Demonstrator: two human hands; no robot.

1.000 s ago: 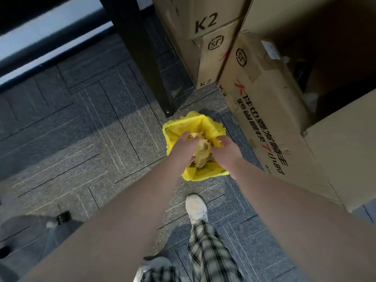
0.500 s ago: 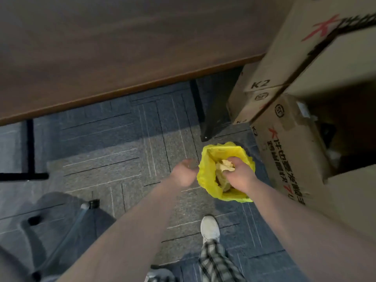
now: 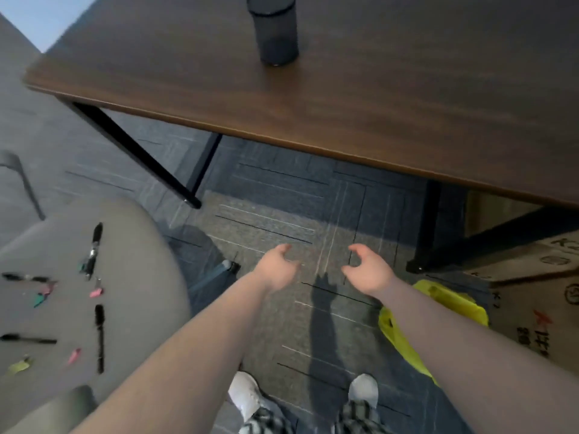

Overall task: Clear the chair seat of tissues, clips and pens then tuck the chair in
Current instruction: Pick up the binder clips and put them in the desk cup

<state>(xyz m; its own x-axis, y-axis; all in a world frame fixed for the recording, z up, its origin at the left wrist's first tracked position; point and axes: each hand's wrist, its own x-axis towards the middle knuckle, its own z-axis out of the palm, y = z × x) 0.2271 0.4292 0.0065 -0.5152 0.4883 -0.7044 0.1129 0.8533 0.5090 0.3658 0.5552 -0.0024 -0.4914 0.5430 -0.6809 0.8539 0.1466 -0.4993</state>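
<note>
Under the head camera, largest first: wooden desk (image 3: 376,98), ahead; grey chair seat (image 3: 131,277), at far left, not yet tucked in; pens (image 3: 99,336) and small clips (image 3: 95,292) scattered on the seat. No tissues are visible there. Left hand (image 3: 275,269) and right hand (image 3: 366,274): both empty, fingers loosely curled. Left hand lies nearer; nearest pen's long axis runs roughly front to back.

Bare carpet (image 3: 282,220) lies open at frame centre beneath the desk edge (image 3: 313,145). At left the chair seat (image 3: 138,277), strewn with pens (image 3: 99,336) and clips (image 3: 96,292), crowds in; desk legs (image 3: 138,151) slant upper left; a yellow bag (image 3: 451,302) and cardboard boxes (image 3: 532,292) block the right.
</note>
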